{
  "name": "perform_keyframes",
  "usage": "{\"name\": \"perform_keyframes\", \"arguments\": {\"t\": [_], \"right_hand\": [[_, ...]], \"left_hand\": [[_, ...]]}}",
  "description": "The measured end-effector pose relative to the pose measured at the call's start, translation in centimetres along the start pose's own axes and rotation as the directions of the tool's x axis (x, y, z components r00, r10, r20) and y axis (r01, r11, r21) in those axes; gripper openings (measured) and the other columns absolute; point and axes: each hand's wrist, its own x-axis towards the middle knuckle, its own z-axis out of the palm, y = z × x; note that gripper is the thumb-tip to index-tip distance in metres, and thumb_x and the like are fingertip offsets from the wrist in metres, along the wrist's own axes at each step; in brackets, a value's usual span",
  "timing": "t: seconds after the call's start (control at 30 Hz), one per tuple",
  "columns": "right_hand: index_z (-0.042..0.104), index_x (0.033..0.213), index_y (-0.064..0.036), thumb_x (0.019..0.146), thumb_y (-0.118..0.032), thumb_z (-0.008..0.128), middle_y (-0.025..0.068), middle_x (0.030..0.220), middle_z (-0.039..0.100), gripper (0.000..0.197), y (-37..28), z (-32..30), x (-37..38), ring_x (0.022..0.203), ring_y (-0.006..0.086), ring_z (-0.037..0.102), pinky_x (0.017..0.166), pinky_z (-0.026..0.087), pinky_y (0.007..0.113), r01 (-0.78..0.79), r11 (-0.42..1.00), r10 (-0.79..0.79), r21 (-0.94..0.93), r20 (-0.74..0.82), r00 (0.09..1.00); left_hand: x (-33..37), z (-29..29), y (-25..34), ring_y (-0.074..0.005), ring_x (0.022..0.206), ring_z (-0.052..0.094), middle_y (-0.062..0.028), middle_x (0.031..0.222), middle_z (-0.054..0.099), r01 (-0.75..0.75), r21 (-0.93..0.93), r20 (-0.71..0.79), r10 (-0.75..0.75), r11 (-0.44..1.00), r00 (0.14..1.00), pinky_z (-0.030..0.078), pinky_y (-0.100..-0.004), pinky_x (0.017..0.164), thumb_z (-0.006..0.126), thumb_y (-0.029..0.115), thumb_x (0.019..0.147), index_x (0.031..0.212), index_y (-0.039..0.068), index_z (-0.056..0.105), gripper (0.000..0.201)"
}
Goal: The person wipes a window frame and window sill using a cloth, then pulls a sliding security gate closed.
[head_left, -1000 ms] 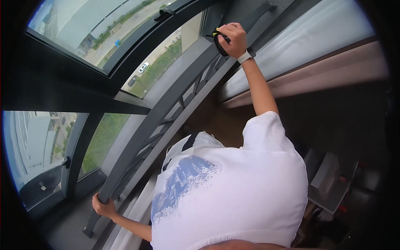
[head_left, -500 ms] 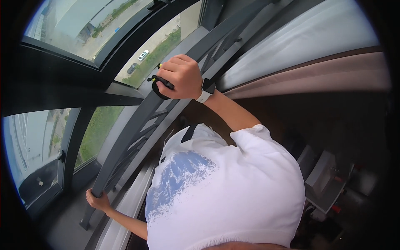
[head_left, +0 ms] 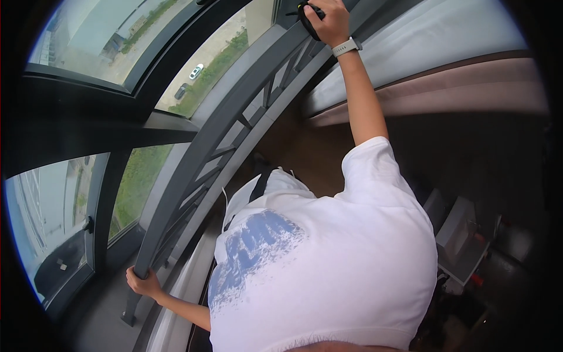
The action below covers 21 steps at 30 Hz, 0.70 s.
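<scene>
A dark grey metal railing (head_left: pixel 214 120) curves from the lower left to the top of the view. My left hand (head_left: pixel 146 284) is wrapped round its top bar near the lower-left end. Up at the top of the view, my right hand (head_left: pixel 332 21) is closed on a rounded black object with yellow-green bits (head_left: pixel 309 22), held against the far stretch of the top bar. The fingers cover most of that object, so its kind does not show. A watch on a pale strap (head_left: pixel 347 47) circles my right wrist.
Beyond the railing are dark-framed windows (head_left: pixel 64 97), with parked cars and grass far below outside. White and pinkish curtains (head_left: pixel 446 88) hang at the upper right. A light-coloured shelf or cart (head_left: pixel 463 258) stands in the dim room at the right.
My right hand has moved up and to the right along the railing with the black object, and its arm has straightened. My left hand keeps its hold on the bar.
</scene>
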Motion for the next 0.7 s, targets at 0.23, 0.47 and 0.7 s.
{"name": "perform_keyframes", "arguments": {"t": [0.23, 0.47, 0.7], "right_hand": [[0.074, 0.082, -0.0035, 0.093, -0.026, 0.072, 0.0147, 0.079, 0.071, 0.025, -10.2, 2.4, -2.8, 0.080, 0.0381, 0.070, 0.099, 0.056, 0.050, 0.048, 0.997, -0.048, 0.062, 0.006, 0.999], [0.073, 0.084, 0.0006, 0.097, -0.031, 0.071, 0.0193, 0.081, 0.071, 0.034, -17.0, 4.1, -4.9, 0.081, 0.0416, 0.072, 0.075, 0.056, 0.048, -0.068, 0.997, 0.069, 0.045, -0.013, 0.998], [0.080, 0.087, -0.0018, 0.097, -0.036, 0.073, 0.0184, 0.083, 0.079, 0.036, -16.4, 3.4, -4.4, 0.080, 0.0369, 0.079, 0.072, 0.060, 0.044, -0.195, 0.981, 0.195, 0.002, -0.086, 0.977]], "left_hand": [[0.5, -3.1, 0.9, -0.0424, 0.106, 0.070, -0.0144, 0.107, 0.074, -0.018, -0.062, 0.165, 0.028, 0.998, 0.986, 0.054, -0.0513, 0.095, 0.086, 0.006, 0.068, 0.117, 0.009, 0.070, 0.051], [2.0, -4.4, 2.6, -0.0374, 0.120, 0.070, -0.0144, 0.127, 0.075, -0.100, -0.161, 0.310, 0.146, 0.982, 0.939, 0.050, -0.0490, 0.107, 0.092, 0.028, 0.081, 0.144, 0.009, 0.065, 0.072], [3.1, -2.1, 2.5, -0.0372, 0.125, 0.069, -0.0134, 0.129, 0.074, -0.238, -0.161, 0.122, 0.258, 0.958, 0.958, 0.048, -0.0487, 0.109, 0.087, 0.037, 0.089, 0.142, 0.010, 0.066, 0.063]]}}
